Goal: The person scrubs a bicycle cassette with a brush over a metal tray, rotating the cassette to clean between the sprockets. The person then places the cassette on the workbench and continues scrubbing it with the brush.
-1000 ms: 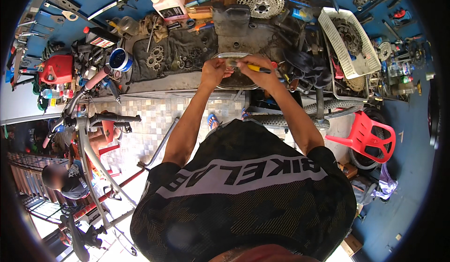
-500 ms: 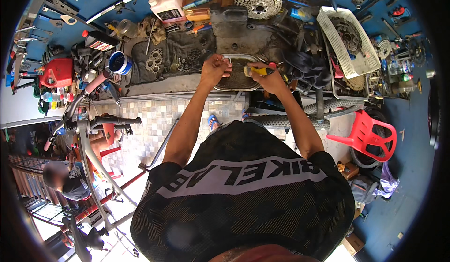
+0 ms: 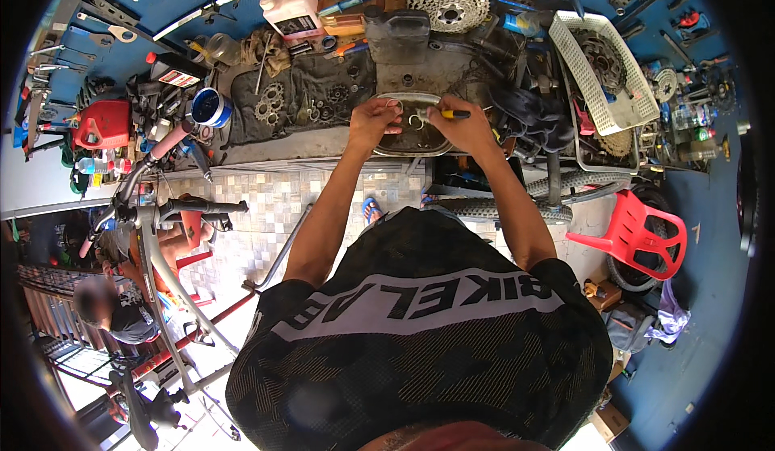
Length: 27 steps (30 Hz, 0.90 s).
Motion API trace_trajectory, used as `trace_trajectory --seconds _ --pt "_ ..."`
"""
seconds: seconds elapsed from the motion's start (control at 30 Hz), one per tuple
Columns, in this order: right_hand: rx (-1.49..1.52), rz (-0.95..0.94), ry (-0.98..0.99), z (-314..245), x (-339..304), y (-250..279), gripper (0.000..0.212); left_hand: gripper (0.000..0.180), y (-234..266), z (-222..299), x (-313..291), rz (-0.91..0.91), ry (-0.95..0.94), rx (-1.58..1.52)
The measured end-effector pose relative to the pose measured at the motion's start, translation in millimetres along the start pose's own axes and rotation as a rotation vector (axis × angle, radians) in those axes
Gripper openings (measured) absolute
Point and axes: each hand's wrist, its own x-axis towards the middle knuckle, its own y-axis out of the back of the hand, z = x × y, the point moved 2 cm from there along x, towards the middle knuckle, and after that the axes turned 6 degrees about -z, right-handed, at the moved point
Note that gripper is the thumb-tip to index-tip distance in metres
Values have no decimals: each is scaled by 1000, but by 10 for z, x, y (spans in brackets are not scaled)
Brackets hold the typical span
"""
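Observation:
Over an oval metal tray (image 3: pixel 406 154) on the bench, my left hand (image 3: pixel 373 126) pinches a small pale ring-shaped part (image 3: pixel 396 106), partly hidden by the fingers. My right hand (image 3: pixel 466 132) is closed round a brush with a yellow-and-black handle (image 3: pixel 458 114). Its head points left, toward my left hand, with a small gap between. A pale curved shape shows by the brush head, too small to name. Dark liquid appears to lie in the tray.
Left of the tray, sprockets (image 3: pixel 270 104) and small parts lie on a dark cloth. A blue-and-white tub (image 3: pixel 210 108) stands beyond them. Dark rags (image 3: pixel 529 120) and a white basket (image 3: pixel 643 112) are at the right. A bicycle frame (image 3: pixel 153 245) and a seated person are at the lower left.
The brush has turned in my right hand, its handle now pointing right. My left hand keeps its pinch on the ring-shaped part. The whole view has shifted slightly.

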Motion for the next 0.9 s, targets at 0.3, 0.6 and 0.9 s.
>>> trace_trajectory --seconds 0.3,0.6,0.9 --pt "-40 33 -43 48 13 179 36 29 -175 -140 253 -389 -110 743" --pt "-38 110 -59 121 -198 233 38 56 -331 8 135 -345 -164 1324" --pt "-109 63 -17 158 -191 92 38 39 -412 -47 191 -370 -121 1335"
